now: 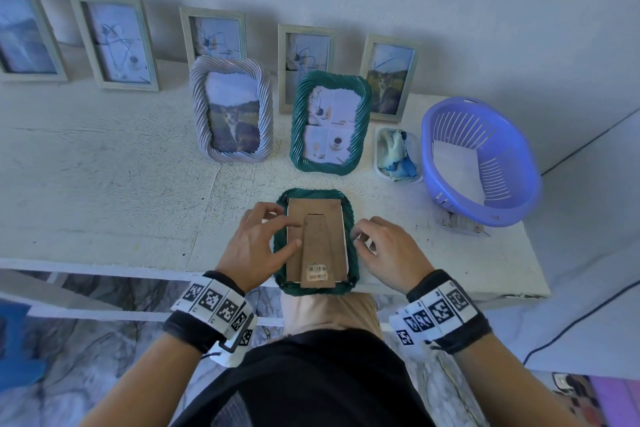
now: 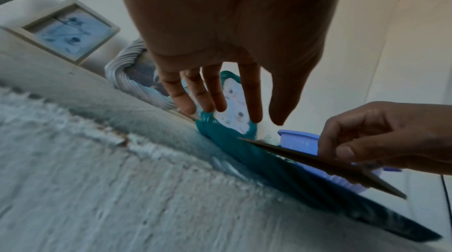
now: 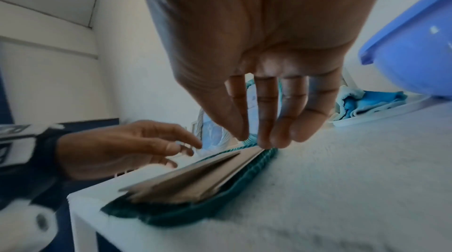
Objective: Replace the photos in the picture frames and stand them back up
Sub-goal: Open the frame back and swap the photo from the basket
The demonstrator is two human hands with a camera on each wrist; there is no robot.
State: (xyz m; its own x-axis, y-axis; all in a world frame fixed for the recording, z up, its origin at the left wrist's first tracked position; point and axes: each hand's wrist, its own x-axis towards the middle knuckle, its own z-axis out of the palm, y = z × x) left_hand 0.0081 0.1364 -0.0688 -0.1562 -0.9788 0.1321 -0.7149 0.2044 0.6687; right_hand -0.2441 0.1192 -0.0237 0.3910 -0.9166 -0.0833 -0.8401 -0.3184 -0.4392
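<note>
green frame [image 1: 350, 218] face down, left hand [image 1: 254, 243] loose above, right wrist view: right hand [image 3: 264, 101] pinching backing board [image 3: 195, 178]

Home: framed photos [image 1: 114, 42] (marble floor [image 1: 104, 340]).

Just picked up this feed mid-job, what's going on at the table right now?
A person is working on a green twisted frame lying face down at the table's near edge. The right hand pinches the right edge of its brown backing board, which is lifted; the left hand hovers with spread fingers over the left side. Another green frame and a white one stand behind.
</note>
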